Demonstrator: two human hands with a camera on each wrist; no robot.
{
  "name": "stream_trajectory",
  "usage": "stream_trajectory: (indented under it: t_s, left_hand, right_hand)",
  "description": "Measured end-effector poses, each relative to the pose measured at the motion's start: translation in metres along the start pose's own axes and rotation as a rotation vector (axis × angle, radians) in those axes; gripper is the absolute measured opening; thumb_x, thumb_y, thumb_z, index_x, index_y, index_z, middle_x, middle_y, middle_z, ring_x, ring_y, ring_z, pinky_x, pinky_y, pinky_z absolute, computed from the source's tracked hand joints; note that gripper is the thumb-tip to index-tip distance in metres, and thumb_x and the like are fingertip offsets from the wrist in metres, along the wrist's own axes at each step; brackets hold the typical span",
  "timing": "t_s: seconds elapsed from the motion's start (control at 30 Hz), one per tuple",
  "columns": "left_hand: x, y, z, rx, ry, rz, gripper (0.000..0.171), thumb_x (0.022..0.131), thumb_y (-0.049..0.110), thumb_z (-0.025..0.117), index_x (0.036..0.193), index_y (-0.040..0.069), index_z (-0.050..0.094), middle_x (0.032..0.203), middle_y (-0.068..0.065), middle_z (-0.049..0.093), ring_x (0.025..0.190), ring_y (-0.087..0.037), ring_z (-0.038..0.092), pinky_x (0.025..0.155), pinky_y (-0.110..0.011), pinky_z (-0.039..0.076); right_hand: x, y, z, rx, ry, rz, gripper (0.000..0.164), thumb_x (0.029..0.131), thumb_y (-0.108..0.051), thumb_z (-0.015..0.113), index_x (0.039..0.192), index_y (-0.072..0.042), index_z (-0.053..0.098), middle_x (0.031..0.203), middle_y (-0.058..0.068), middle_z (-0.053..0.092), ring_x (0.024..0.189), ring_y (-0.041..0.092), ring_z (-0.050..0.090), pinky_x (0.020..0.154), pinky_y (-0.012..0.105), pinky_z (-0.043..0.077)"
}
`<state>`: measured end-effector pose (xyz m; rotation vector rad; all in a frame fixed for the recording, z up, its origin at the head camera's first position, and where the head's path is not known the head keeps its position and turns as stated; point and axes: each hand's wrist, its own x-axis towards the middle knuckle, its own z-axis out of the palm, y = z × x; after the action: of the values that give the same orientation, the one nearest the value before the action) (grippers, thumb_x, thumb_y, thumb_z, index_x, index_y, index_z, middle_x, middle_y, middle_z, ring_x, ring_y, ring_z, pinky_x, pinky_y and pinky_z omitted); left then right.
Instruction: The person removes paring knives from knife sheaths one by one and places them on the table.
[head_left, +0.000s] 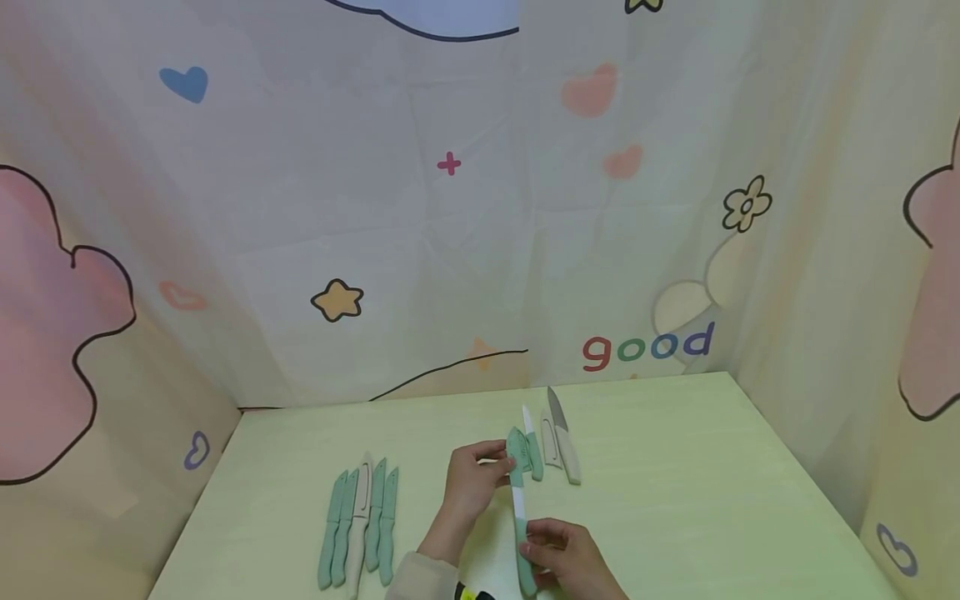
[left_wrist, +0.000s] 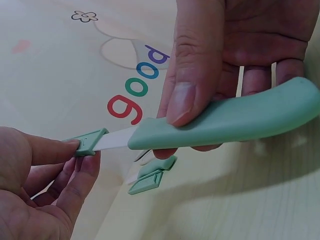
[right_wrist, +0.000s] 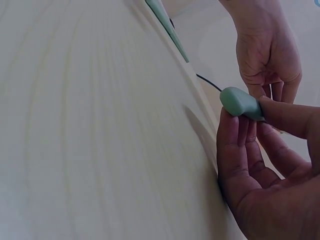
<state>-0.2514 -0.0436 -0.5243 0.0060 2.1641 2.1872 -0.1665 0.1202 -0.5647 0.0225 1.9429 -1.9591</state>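
My right hand holds a knife by its curved green handle, thumb on one side and fingers on the other. A strip of white blade shows between the handle and a green sheath; the rest of the blade is hidden. My left hand pinches that sheath between thumb and fingers. Both hands are above the table. Just beyond them lie a smaller green-handled knife with a bare white blade and another green sheath, partly hidden by the held one.
To the right of the small knife lie a white sheath and a white-handled knife with a bare grey blade. On the left, several green sheathed knives and a white one form a row. A printed curtain hangs behind the table.
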Motion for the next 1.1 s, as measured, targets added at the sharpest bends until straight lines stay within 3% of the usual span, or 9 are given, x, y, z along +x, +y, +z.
stream_trajectory:
  t_s: [0.37, 0.7, 0.93, 1.1]
  left_hand:
    - [0.002, 0.001, -0.002, -0.001, 0.014, 0.016, 0.028, 0.084, -0.001, 0.07, 0.111, -0.006, 0.067, 0.096, -0.016, 0.062, 0.079, -0.021, 0.066, 0.07, -0.03, 0.061]
    - [0.005, 0.001, -0.005, 0.0, 0.069, 0.008, 0.026, 0.084, 0.0, 0.07, 0.11, -0.001, 0.069, 0.099, -0.016, 0.062, 0.083, -0.023, 0.065, 0.072, -0.031, 0.061]
    - [0.005, 0.002, -0.012, 0.0, 0.101, 0.008, 0.025, 0.086, 0.001, 0.068, 0.112, 0.0, 0.069, 0.101, -0.016, 0.06, 0.087, -0.027, 0.064, 0.077, -0.038, 0.061]
    - [0.003, 0.0, -0.016, 0.001, 0.093, 0.003, 0.025, 0.088, 0.002, 0.068, 0.112, 0.0, 0.068, 0.102, -0.016, 0.059, 0.084, -0.024, 0.064, 0.073, -0.035, 0.062]
  right_hand:
    - [-0.004, -0.004, 0.002, -0.019, 0.002, 0.005, 0.04, 0.089, -0.012, 0.069, 0.119, 0.011, 0.058, 0.091, 0.004, 0.067, 0.08, 0.018, 0.062, 0.065, 0.036, 0.061]
    - [-0.005, -0.005, 0.004, -0.025, -0.008, 0.052, 0.038, 0.087, -0.015, 0.071, 0.117, 0.007, 0.061, 0.09, 0.004, 0.067, 0.078, 0.018, 0.062, 0.065, 0.035, 0.061]
    - [-0.007, -0.004, 0.004, -0.023, -0.036, 0.031, 0.038, 0.087, -0.014, 0.071, 0.117, 0.008, 0.061, 0.09, 0.004, 0.066, 0.078, 0.018, 0.062, 0.066, 0.037, 0.061]
    - [-0.006, -0.006, 0.003, -0.021, -0.056, -0.001, 0.039, 0.089, -0.017, 0.069, 0.118, 0.007, 0.06, 0.09, 0.004, 0.067, 0.079, 0.019, 0.061, 0.066, 0.036, 0.061]
